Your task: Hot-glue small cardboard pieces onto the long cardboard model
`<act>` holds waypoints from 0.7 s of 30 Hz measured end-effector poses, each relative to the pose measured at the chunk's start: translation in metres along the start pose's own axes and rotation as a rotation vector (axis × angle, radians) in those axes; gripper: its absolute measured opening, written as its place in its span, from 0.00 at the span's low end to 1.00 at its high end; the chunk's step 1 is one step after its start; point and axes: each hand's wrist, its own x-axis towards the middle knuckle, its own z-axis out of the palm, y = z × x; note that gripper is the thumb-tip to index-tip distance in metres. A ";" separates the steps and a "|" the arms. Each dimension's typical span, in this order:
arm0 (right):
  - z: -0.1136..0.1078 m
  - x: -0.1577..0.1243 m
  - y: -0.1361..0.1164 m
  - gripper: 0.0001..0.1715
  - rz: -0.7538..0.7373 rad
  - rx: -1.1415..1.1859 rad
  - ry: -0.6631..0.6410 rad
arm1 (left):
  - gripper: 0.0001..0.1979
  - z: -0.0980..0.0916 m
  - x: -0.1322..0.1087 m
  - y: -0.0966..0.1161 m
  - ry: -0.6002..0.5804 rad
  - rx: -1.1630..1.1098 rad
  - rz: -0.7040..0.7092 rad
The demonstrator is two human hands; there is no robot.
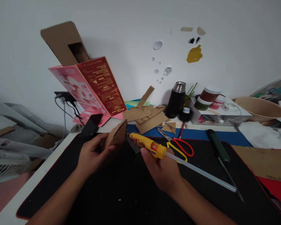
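Note:
My left hand [95, 152] is closed on a small folded piece of cardboard [116, 135], its cut edge facing right. In my right hand [162, 168] is a yellow hot glue gun [146, 146], with a long translucent glue stick [203, 173] sticking out of its back. The gun's nozzle points left, close to the cardboard's edge; whether they touch I cannot tell. A dark flat blade-like piece [132, 144] shows just under the nozzle. Behind the gun lie scissors [181, 147] with red and yellow handles.
Cardboard scraps [151, 117] are piled at the back. A black thermos [176, 100] stands beside a small dark bottle [185, 114]. A green-handled knife [219, 147] lies right on the black mat [140, 200]. A phone [91, 125] and an open pink-red box [100, 87] are at the left.

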 end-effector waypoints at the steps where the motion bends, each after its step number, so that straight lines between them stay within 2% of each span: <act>1: 0.000 0.000 0.000 0.15 -0.005 0.009 0.000 | 0.22 0.000 0.000 0.000 -0.003 0.002 0.002; 21: -0.002 0.001 0.000 0.17 0.001 -0.003 0.043 | 0.19 0.002 -0.001 0.003 0.007 0.004 0.071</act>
